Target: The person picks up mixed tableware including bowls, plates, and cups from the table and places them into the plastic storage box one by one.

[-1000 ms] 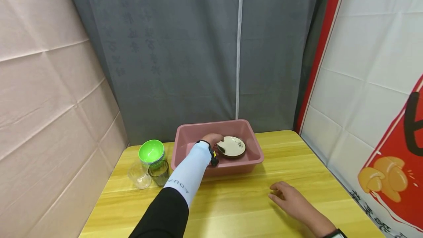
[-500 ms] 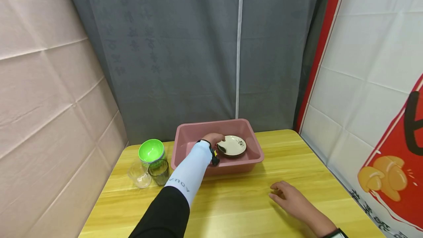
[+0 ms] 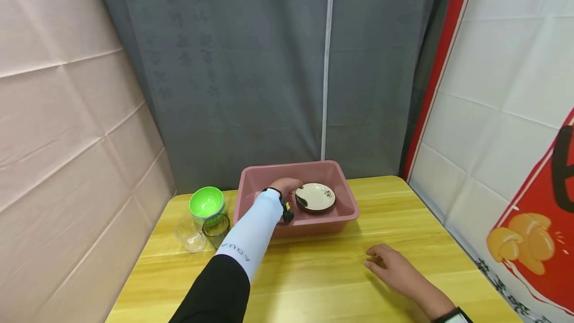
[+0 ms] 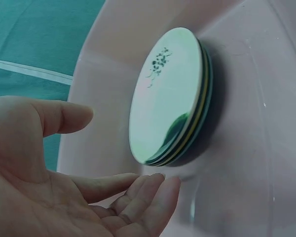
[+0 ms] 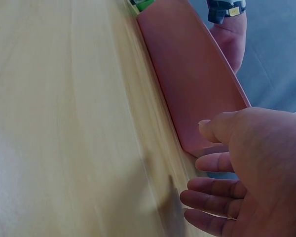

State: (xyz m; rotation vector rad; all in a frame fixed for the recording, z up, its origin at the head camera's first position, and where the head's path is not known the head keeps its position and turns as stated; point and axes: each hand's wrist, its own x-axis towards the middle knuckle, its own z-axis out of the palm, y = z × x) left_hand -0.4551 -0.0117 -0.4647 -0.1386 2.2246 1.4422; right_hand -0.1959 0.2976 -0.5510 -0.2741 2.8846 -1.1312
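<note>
Inside the pink plastic basin lies a small stack of plates, the top one cream with a flower print and a dark green patch at its rim. My left hand reaches into the basin beside the stack. In the left wrist view its thumb and fingers are spread apart, with the fingertips just short of the plates and nothing in its grasp. My right hand is held over the wooden table in front of the basin, fingers loosely bent and holding nothing.
Left of the basin stand a green bowl stacked on another, a clear glass and a dark tinted glass. A grey curtain hangs behind the table, with fabric walls at both sides.
My left hand has drawn slightly left, away from the rim of the plates, and a small gap shows between them. The right hand has hardly moved.
</note>
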